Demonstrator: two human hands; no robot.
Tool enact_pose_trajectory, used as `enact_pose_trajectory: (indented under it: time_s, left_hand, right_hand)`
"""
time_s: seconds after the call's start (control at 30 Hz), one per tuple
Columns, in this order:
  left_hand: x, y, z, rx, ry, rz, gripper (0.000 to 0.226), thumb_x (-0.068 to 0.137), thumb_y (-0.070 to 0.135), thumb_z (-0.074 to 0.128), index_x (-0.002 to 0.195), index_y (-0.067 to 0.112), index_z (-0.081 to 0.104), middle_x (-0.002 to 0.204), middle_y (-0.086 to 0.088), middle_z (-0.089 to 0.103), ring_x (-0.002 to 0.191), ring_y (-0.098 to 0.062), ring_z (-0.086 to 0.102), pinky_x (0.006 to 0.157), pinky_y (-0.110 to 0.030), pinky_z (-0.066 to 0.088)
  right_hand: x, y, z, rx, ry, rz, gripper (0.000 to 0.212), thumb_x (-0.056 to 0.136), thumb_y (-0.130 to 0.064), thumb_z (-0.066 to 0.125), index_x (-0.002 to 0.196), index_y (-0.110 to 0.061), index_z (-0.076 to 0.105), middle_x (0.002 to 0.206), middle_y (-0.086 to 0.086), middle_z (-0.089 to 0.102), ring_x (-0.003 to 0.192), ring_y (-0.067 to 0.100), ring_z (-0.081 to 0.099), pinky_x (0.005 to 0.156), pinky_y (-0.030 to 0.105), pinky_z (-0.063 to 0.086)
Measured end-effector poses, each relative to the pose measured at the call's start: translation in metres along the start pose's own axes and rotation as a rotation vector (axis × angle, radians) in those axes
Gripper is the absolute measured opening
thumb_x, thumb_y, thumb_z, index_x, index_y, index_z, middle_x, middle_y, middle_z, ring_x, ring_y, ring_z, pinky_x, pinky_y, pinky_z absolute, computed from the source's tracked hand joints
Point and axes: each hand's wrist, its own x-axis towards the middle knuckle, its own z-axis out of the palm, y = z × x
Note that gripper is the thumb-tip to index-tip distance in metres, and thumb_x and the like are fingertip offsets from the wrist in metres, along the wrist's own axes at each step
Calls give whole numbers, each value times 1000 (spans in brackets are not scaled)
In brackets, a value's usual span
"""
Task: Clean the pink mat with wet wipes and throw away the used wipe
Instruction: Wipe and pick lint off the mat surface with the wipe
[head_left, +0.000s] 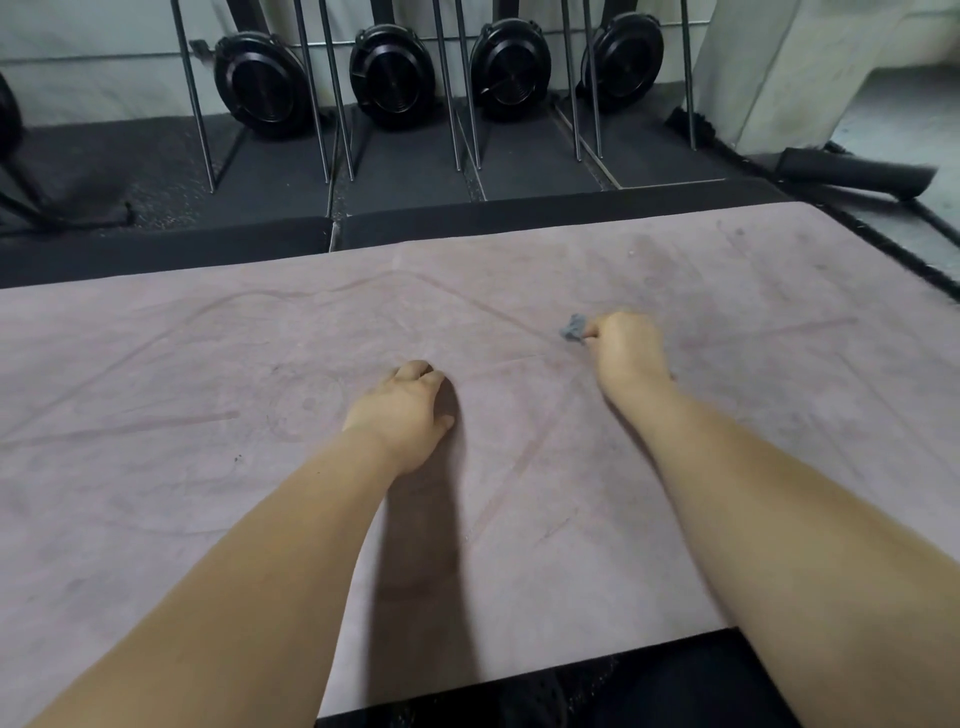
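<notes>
Pink mat (208, 364) lies flat on black floor padding (156, 249) and fills most of the view, w/ its near edge at the bottom and its far edge against the padding. Surface shows faint printed lines, dark smudges and small specks, the heaviest approx. at the far right.

Left hand (402, 410): rests on the mat near centre, palm down, fingers curled under w/ tips on the surface and thumb out to the side. Nothing is in it. Its shadow falls on the mat just beside the wrist.

Right hand (626, 345): further out and to the right, well apart from the left hand. Fingers are closed into a fist that pinches a crumpled grey wet wipe (572, 328). The wipe sticks out of the thumb side of the fist, at mat level (contact w/ the surface cannot be confirmed). Both forearms are bare and reach in from the bottom corners.

Beyond the far edge: a row of round black units (260, 85) stands upright on the floor, w/ thin metal rods (195, 93) slanting down between them. At the far right a black foam roll (852, 171) lies on the floor below a white fabric cover (779, 62).
</notes>
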Motion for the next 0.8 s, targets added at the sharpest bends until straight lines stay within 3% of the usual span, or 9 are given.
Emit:
enact_pose_trajectory:
  time_s: [0.1,0.17,0.3,0.43,0.6,0.8]
  left_hand:
    - [-8,3,3,2,21,2,59,102,41,61,154,21,43,166,1,31,150,-28,34,118,-44,38]
    - [-12,3,4,0,33,-1,59,101,41,61,154,22,44,165,1,33,149,-28,34,118,-44,39]
    - [-22,3,7,10,35,-5,58,101,42,61,152,22,46,162,2,36,146,-29,37,115,-43,40]
    - [-32,2,12,26,47,-1,56,100,43,60,151,21,48,161,0,38,144,-28,37,114,-42,40]
    - [-37,0,15,14,45,2,54,101,41,59,149,20,50,160,0,38,146,-28,35,117,-42,38]
    - [-40,9,16,7,60,7,51,102,41,58,148,21,51,161,3,37,147,-25,33,116,-41,39]
  right_hand:
    - [0,15,-3,81,-16,145,25,89,-18,65,107,-7,78,102,21,74,95,36,71,82,33,55]
    - [-9,-7,-1,128,-35,128,28,88,-20,63,110,-10,78,105,20,74,95,34,72,84,34,57]
    - [-43,-88,2,181,-210,-122,28,96,-25,61,116,-14,76,116,17,71,110,33,68,90,30,51]
    - [-75,-132,10,157,-161,-327,21,93,-17,65,109,-23,78,109,10,67,97,32,67,86,33,55]
    - [-63,-100,5,-36,-33,-321,26,94,-9,55,113,-9,73,106,15,64,99,36,65,83,38,55]
    - [-34,16,-12,-99,58,-2,24,91,-2,54,106,-2,73,100,22,68,96,40,66,84,42,57]
